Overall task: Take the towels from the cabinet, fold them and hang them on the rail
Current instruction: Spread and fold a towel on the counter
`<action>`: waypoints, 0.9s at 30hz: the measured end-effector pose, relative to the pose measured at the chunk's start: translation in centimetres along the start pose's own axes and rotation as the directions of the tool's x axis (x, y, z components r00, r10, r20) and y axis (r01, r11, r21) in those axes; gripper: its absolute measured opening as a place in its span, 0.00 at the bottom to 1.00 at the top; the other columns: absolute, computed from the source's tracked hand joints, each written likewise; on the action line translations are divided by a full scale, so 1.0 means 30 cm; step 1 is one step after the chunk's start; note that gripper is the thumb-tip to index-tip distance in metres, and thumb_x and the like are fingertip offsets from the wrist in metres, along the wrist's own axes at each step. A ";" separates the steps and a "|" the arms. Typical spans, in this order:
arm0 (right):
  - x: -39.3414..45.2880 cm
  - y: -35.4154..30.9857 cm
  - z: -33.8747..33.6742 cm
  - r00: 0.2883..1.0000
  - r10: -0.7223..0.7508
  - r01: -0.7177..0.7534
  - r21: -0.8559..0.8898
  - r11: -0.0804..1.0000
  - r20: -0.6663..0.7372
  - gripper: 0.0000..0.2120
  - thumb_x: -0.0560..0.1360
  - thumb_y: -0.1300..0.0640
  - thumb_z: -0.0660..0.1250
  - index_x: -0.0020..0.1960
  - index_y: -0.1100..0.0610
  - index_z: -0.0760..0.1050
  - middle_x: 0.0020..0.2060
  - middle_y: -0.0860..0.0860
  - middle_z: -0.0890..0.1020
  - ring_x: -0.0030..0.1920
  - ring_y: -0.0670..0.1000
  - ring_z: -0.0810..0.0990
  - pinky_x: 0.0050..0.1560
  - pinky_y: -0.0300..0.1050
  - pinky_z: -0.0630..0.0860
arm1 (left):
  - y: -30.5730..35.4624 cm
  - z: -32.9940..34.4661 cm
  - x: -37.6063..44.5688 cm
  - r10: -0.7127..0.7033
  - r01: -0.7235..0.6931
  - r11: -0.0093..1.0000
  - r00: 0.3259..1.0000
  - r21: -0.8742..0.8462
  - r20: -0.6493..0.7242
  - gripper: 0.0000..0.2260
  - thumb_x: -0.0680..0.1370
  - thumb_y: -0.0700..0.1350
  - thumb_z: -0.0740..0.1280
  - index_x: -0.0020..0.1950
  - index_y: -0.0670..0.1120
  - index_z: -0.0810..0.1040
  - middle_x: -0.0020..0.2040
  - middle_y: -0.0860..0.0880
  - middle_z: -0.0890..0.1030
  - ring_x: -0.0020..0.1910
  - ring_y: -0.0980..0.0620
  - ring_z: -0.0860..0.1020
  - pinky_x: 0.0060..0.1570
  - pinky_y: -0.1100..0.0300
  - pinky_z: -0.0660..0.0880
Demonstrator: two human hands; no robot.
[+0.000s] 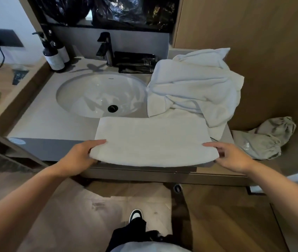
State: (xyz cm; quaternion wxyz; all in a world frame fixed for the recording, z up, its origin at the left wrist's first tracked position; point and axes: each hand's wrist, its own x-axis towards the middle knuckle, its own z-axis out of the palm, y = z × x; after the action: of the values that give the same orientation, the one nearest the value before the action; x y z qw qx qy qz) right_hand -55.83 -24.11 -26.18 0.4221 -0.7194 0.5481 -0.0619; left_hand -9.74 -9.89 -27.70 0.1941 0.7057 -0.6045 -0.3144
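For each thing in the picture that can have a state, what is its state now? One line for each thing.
Folded towel: folded flat, lying at the counter's front edge, held at both ends.
Loose towel: unfolded, crumpled in a heap on the counter.
Left hand: grips the folded towel's left end.
Right hand: grips the folded towel's right end.
Faucet: no water running.
Sink: empty, drain open.

Both hands, left hand (80, 155) and right hand (232, 157), grip a folded towel (151, 142) beside the sink (90, 93).
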 end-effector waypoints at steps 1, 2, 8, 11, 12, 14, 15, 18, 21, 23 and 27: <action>0.010 0.006 -0.004 0.999 -0.023 0.023 -0.009 1.000 -0.044 0.22 0.74 0.67 0.70 0.63 0.48 0.77 0.60 0.44 0.79 0.58 0.42 0.78 0.55 0.30 0.72 | -0.002 -0.002 0.003 0.026 -0.026 1.000 0.998 -0.004 -0.063 0.31 0.73 0.37 0.75 0.63 0.69 0.72 0.62 0.54 0.77 0.62 0.54 0.75 0.62 0.71 0.67; 0.019 0.011 -0.008 0.995 -0.044 0.045 0.009 0.999 -0.086 0.21 0.75 0.68 0.69 0.60 0.46 0.78 0.59 0.44 0.80 0.57 0.42 0.78 0.52 0.27 0.73 | -0.007 0.001 0.006 0.052 -0.053 0.999 0.993 -0.010 -0.105 0.32 0.73 0.37 0.75 0.56 0.76 0.73 0.58 0.57 0.78 0.59 0.55 0.76 0.59 0.74 0.67; 0.050 0.025 0.001 0.981 0.012 0.020 0.159 0.987 -0.196 0.09 0.76 0.61 0.71 0.53 0.50 0.80 0.51 0.48 0.82 0.53 0.47 0.78 0.55 0.45 0.74 | 0.029 0.013 0.018 -0.031 0.000 0.987 0.982 -0.161 -0.189 0.23 0.76 0.37 0.72 0.45 0.70 0.80 0.48 0.56 0.80 0.51 0.52 0.77 0.55 0.54 0.74; 0.080 0.021 0.007 0.954 0.080 -0.034 0.163 0.986 -0.288 0.05 0.76 0.58 0.71 0.52 0.52 0.80 0.51 0.52 0.77 0.52 0.52 0.75 0.51 0.48 0.70 | 0.028 0.031 0.050 -0.108 0.059 0.979 0.963 -0.197 -0.248 0.12 0.77 0.40 0.71 0.48 0.58 0.77 0.55 0.48 0.74 0.57 0.50 0.73 0.63 0.51 0.71; 0.088 0.012 0.013 0.943 0.116 -0.047 0.222 0.974 -0.310 0.05 0.77 0.57 0.70 0.52 0.53 0.80 0.50 0.51 0.77 0.52 0.51 0.75 0.50 0.46 0.68 | 0.020 0.035 0.064 -0.103 0.042 0.975 0.956 -0.220 -0.273 0.12 0.78 0.40 0.70 0.49 0.58 0.76 0.55 0.49 0.74 0.57 0.51 0.72 0.62 0.53 0.70; 0.103 0.004 0.033 0.933 0.203 -0.077 0.385 0.920 -0.298 0.03 0.78 0.56 0.69 0.49 0.55 0.80 0.45 0.51 0.80 0.47 0.51 0.76 0.46 0.45 0.69 | 0.028 0.037 0.088 -0.096 -0.001 0.960 0.939 -0.280 -0.330 0.12 0.80 0.40 0.67 0.49 0.60 0.77 0.51 0.56 0.77 0.55 0.54 0.73 0.57 0.60 0.69; 0.111 -0.003 0.043 0.930 0.231 -0.085 0.442 0.893 -0.287 0.06 0.78 0.55 0.68 0.46 0.57 0.79 0.41 0.53 0.80 0.44 0.52 0.77 0.43 0.45 0.69 | 0.037 0.039 0.102 -0.105 -0.014 0.947 0.930 -0.321 -0.351 0.11 0.81 0.41 0.65 0.48 0.58 0.78 0.49 0.60 0.79 0.52 0.57 0.75 0.54 0.63 0.69; 0.141 -0.018 0.064 0.929 0.237 -0.088 0.453 0.887 -0.285 0.07 0.81 0.53 0.64 0.48 0.55 0.76 0.37 0.57 0.81 0.38 0.55 0.79 0.41 0.46 0.71 | 0.060 0.054 0.146 -0.214 0.019 0.878 0.909 -0.478 -0.358 0.10 0.82 0.48 0.62 0.44 0.54 0.80 0.40 0.60 0.82 0.42 0.64 0.77 0.46 0.66 0.71; 0.182 -0.028 0.075 0.921 0.188 -0.073 0.324 0.943 -0.340 0.07 0.82 0.50 0.60 0.54 0.53 0.74 0.35 0.57 0.80 0.34 0.53 0.78 0.37 0.44 0.72 | 0.065 0.078 0.193 -0.290 0.056 0.852 0.879 -0.521 -0.380 0.09 0.82 0.52 0.60 0.48 0.54 0.79 0.44 0.56 0.81 0.44 0.59 0.77 0.44 0.62 0.72; 0.209 -0.040 0.078 0.906 0.161 -0.066 0.247 0.967 -0.391 0.07 0.82 0.51 0.60 0.47 0.52 0.72 0.33 0.53 0.77 0.33 0.50 0.75 0.32 0.40 0.70 | 0.050 0.091 0.221 -0.306 0.098 0.881 0.864 -0.462 -0.400 0.13 0.83 0.56 0.59 0.49 0.50 0.78 0.41 0.49 0.80 0.39 0.54 0.75 0.39 0.57 0.70; 0.248 -0.045 0.086 0.870 0.166 -0.126 0.115 0.985 -0.464 0.16 0.82 0.50 0.60 0.36 0.51 0.64 0.30 0.49 0.71 0.33 0.49 0.69 0.32 0.44 0.64 | 0.020 0.085 0.273 -0.263 0.154 0.950 0.863 -0.272 -0.432 0.22 0.79 0.63 0.54 0.41 0.46 0.72 0.33 0.44 0.75 0.32 0.46 0.73 0.32 0.51 0.69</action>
State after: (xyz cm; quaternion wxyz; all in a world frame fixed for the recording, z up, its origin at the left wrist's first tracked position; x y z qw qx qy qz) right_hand -50.51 -28.92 -29.68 0.3084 -0.6215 0.6841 -0.2251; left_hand -11.32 -17.72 -30.89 0.3772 0.7946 -0.4199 -0.2236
